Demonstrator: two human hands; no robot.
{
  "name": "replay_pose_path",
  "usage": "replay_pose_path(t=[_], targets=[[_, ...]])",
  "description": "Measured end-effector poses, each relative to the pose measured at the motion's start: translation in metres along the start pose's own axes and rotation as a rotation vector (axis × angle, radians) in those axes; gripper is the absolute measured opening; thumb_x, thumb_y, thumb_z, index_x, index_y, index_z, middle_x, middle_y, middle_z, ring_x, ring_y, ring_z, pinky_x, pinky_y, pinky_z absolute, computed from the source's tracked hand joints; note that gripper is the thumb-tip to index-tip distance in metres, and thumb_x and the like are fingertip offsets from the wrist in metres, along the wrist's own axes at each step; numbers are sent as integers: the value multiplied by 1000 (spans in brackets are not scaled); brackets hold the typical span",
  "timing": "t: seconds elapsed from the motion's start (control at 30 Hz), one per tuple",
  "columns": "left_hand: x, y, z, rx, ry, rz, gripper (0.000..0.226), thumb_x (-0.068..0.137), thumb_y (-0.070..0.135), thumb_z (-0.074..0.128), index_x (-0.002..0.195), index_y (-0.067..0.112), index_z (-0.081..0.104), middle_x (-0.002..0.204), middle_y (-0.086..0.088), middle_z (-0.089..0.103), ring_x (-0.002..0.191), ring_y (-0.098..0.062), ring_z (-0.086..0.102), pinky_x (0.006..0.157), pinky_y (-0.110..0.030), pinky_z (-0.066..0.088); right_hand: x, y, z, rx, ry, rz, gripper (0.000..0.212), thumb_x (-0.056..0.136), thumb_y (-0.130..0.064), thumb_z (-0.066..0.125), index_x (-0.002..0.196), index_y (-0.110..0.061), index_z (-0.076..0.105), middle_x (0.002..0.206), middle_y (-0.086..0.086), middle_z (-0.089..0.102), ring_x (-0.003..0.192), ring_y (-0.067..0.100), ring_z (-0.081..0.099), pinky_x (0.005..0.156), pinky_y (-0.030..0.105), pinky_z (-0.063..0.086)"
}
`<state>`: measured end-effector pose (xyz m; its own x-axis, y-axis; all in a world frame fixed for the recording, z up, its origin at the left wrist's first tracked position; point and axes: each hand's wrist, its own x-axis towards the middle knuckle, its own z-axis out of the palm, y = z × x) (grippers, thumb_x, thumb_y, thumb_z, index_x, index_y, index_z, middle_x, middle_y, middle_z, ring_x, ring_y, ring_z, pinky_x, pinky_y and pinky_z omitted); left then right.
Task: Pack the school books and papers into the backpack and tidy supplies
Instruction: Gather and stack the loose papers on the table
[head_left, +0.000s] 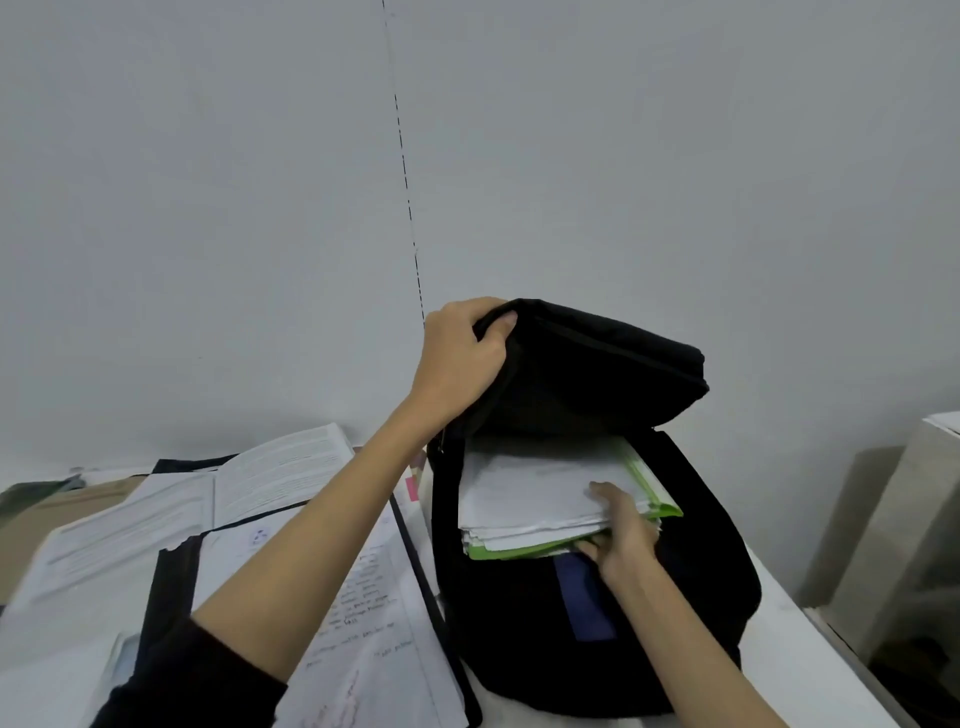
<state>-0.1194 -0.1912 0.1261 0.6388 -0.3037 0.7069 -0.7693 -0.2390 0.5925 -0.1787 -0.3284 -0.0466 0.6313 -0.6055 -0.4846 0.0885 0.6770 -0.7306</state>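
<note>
On my left, loose printed sheets (119, 540) and an open book (283, 475) lie spread over a dark folder (171, 587) on the table, with handwritten pages (374, 623) nearer the bag. I judge these light and floppy, likely to slide apart, so I would square them into one pile and take them by a long edge with thumb on top.

My left hand (460, 356) is curled round the corner of the backpack flap (587, 364), holding it lifted; the cloth is soft and would sag shut if I released it.

The black backpack (691, 587) stands on the white table (810, 670), mouth open toward me. Half inside it sits the paper stack (530, 493) on a green folder (654, 493) (thick enough to have some weight, I think). My right hand (621, 535) pinches its near right corner, thumb above and fingers beneath.
</note>
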Motion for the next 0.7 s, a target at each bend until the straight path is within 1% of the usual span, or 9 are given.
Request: replay_pose_path(t=[0.07,0.17,0.3,0.4,0.47,0.53,0.57,0.63,0.7], targets=[[4,-4,0,-14,5,-6,19,91,9,56,97,8,74,76,21,62,70,19,55,66,1,37,2,-5,-17,-51,-65,51,23,79,-9,67,99,-6,55,92,16,62,68,32,63,52,36,57],[12,-6,7,-31,-4,-6,19,91,10,56,96,9,75,76,18,63,70,18,55,66,0,38,6,-4,-27,-103,-68,82,27,80,2,66,104,6,55,87,23,59,47,31,62,36,29,51],[20,-7,20,-51,-25,23,20,91,9,56,97,10,75,79,18,64,72,19,55,71,0,40,8,1,-8,14,12,-18,31,80,17,59,108,7,50,82,14,54,57,28,56,32,28,49],[22,-8,24,-61,-33,28,20,91,8,56,98,10,75,80,18,64,72,21,55,70,1,38,9,-7,4,-43,53,-10,28,82,13,62,104,6,46,76,13,49,42,27,55,34,35,51],[21,-9,25,-63,-37,24,20,90,8,56,97,10,74,81,17,64,72,21,55,69,1,37,7,-14,-7,-312,-48,-4,20,84,-4,68,92,7,53,68,20,59,35,26,56,32,30,50],[19,-11,23,-60,-40,19,20,91,8,56,97,10,75,81,15,65,71,19,56,69,0,38,5,-25,-25,-785,-140,-84,40,86,-32,68,65,0,56,43,10,57,27,16,49,30,17,36],[18,-13,22,-58,-41,17,19,90,8,56,96,10,75,79,15,65,70,18,56,68,-1,38,3,-30,-32,-983,-154,-176,50,84,-42,67,54,-5,53,35,4,51,25,12,43,33,17,32],[15,-15,20,-49,-36,15,18,90,8,57,93,9,75,75,18,64,68,17,55,66,-2,37,-2,-38,-32,-1218,-102,-470,57,78,-51,69,43,-12,47,32,-2,46,30,10,44,45,23,36],[12,-16,22,-47,-42,3,18,90,8,57,93,9,75,73,20,62,67,17,55,65,-1,36,-4,-40,-22,-1310,-122,-764,44,72,-52,74,52,-17,56,49,-7,56,52,9,54,60,25,39]])
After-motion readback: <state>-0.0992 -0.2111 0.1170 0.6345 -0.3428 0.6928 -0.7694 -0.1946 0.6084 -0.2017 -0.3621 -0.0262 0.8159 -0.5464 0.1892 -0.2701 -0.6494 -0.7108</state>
